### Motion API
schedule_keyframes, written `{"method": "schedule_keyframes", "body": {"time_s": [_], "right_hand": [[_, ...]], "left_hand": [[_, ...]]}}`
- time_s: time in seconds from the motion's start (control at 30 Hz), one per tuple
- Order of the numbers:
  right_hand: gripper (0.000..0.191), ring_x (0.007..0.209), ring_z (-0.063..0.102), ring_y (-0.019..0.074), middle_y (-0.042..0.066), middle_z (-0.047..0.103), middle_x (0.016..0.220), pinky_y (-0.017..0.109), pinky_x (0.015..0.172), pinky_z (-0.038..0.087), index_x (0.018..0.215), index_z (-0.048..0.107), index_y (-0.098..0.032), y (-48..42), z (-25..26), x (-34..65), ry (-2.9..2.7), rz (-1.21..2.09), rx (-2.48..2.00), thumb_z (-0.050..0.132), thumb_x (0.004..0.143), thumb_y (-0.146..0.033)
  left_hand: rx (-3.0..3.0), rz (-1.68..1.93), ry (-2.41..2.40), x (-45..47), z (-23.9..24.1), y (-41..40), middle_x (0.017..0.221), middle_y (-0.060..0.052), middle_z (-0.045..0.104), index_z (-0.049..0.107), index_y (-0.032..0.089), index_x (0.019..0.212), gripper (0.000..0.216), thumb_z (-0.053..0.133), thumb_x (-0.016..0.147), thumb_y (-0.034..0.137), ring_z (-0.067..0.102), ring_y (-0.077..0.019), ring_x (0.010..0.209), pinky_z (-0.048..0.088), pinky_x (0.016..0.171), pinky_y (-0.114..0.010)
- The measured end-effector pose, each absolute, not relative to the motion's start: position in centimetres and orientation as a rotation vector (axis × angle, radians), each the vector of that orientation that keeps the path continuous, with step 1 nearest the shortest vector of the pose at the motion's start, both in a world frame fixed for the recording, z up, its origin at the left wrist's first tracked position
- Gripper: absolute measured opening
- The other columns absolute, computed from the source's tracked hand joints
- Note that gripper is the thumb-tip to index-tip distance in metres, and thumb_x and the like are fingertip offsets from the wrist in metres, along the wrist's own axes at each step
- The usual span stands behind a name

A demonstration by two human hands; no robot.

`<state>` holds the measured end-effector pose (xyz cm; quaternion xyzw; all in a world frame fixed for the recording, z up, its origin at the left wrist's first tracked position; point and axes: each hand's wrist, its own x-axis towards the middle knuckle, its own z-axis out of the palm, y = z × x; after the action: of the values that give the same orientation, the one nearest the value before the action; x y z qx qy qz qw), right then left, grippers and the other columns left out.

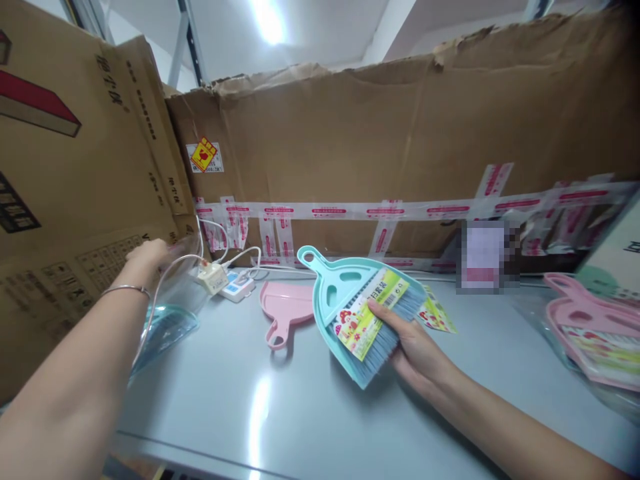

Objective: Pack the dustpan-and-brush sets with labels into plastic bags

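Observation:
My right hand grips a teal mini dustpan with a grey-bristled brush and its yellow label lying on it, thumb pressed over the label. The set is held tilted just above the grey table. My left hand, a bangle on its wrist, reaches far left and is closed on the top of a clear plastic bag that has a teal item inside.
A pink dustpan lies flat behind the teal one. A white power strip with cables sits near the cardboard wall. Bagged pink dustpan sets lie at the right. A loose label card rests beside my right hand.

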<state>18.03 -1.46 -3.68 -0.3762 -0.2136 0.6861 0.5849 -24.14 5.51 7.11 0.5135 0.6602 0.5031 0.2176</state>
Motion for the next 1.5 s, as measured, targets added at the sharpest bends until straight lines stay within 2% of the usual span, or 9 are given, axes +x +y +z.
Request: {"method": "schedule_keyframes", "body": {"time_s": [0.1,0.17,0.27,0.37,0.5,0.9,1.17,1.33,1.5], "right_hand": [[0.051,0.088,0.070,0.0242,0.007,0.072,0.102,0.037,0.075,0.061,0.111,0.062,-0.020,-1.4,-3.5,18.3,-0.506,1.583,-0.886,0.080,0.063,-0.020],[0.052,0.090,0.069,0.0248,0.007,0.072,0.104,0.038,0.075,0.060,0.112,0.062,-0.020,-1.4,-3.0,18.6,-0.513,1.563,-0.881,0.079,0.064,-0.020],[0.054,0.092,0.068,0.0270,0.008,0.070,0.109,0.042,0.076,0.060,0.116,0.060,-0.021,-1.6,-1.8,19.0,-0.544,1.552,-0.869,0.078,0.065,-0.023],[0.054,0.093,0.068,0.0278,0.009,0.069,0.111,0.042,0.078,0.059,0.117,0.059,-0.020,-2.0,-0.8,19.7,-0.574,1.536,-0.870,0.077,0.067,-0.027],[0.053,0.092,0.069,0.0268,0.009,0.070,0.107,0.041,0.083,0.057,0.116,0.060,-0.019,-2.8,-1.5,20.7,-0.620,1.565,-0.891,0.077,0.066,-0.025],[0.036,0.081,0.071,0.0238,0.010,0.073,0.093,0.037,0.077,0.058,0.105,0.063,-0.013,-2.5,-3.9,19.6,-0.538,1.645,-0.975,0.073,0.071,-0.016],[0.035,0.076,0.071,0.0244,0.009,0.074,0.085,0.037,0.075,0.058,0.095,0.065,-0.012,-2.9,-4.7,18.9,-0.585,1.667,-0.961,0.078,0.063,-0.017],[0.028,0.074,0.071,0.0232,0.008,0.073,0.078,0.036,0.076,0.058,0.090,0.065,-0.012,-2.5,-5.0,18.9,-0.473,1.702,-0.903,0.077,0.064,-0.014],[0.028,0.076,0.071,0.0208,0.006,0.073,0.080,0.032,0.074,0.059,0.098,0.063,-0.012,-2.1,-4.8,19.1,-0.414,1.632,-0.839,0.068,0.072,-0.007]], "left_hand": [[1.594,1.256,2.541,-21.5,9.5,3.6,0.094,-0.010,0.058,0.040,0.015,0.062,0.046,0.059,0.077,0.054,0.028,-0.0468,0.128,0.016,0.101,-0.065],[1.893,1.110,2.831,-18.4,11.4,2.3,0.104,-0.013,0.057,0.052,0.010,0.084,0.036,0.041,0.090,0.045,0.045,-0.0415,0.116,0.032,0.093,-0.060],[2.314,1.045,2.906,-12.3,12.7,0.9,0.108,-0.014,0.058,0.052,0.007,0.110,0.041,0.028,0.096,0.036,0.054,-0.0302,0.102,0.040,0.086,-0.046],[2.615,0.901,2.782,-7.0,11.4,0.5,0.100,-0.014,0.061,0.056,0.008,0.105,0.035,0.028,0.095,0.028,0.056,-0.0240,0.090,0.043,0.075,-0.034],[2.893,0.563,2.522,-3.1,7.6,1.5,0.087,-0.013,0.063,0.060,0.012,0.091,0.031,0.030,0.092,0.018,0.060,-0.0239,0.079,0.039,0.057,-0.028],[3.090,0.191,1.923,2.0,2.8,0.9,0.075,-0.009,0.064,0.060,0.013,0.080,0.024,0.039,0.090,0.020,0.064,-0.0214,0.068,0.037,0.050,-0.026],[3.202,0.454,1.804,3.9,1.2,0.0,0.071,-0.008,0.060,0.057,0.014,0.081,0.018,0.041,0.086,0.009,0.061,-0.0216,0.067,0.034,0.046,-0.026],[3.433,0.713,1.442,4.6,-0.3,-0.5,0.066,-0.004,0.056,0.054,0.015,0.075,0.015,0.045,0.081,0.004,0.057,-0.0184,0.061,0.030,0.043,-0.026],[3.439,0.988,1.091,3.1,-1.6,-2.3,0.072,-0.004,0.059,0.056,0.016,0.079,0.011,0.050,0.087,0.016,0.056,-0.0169,0.065,0.039,0.052,-0.028]]}}
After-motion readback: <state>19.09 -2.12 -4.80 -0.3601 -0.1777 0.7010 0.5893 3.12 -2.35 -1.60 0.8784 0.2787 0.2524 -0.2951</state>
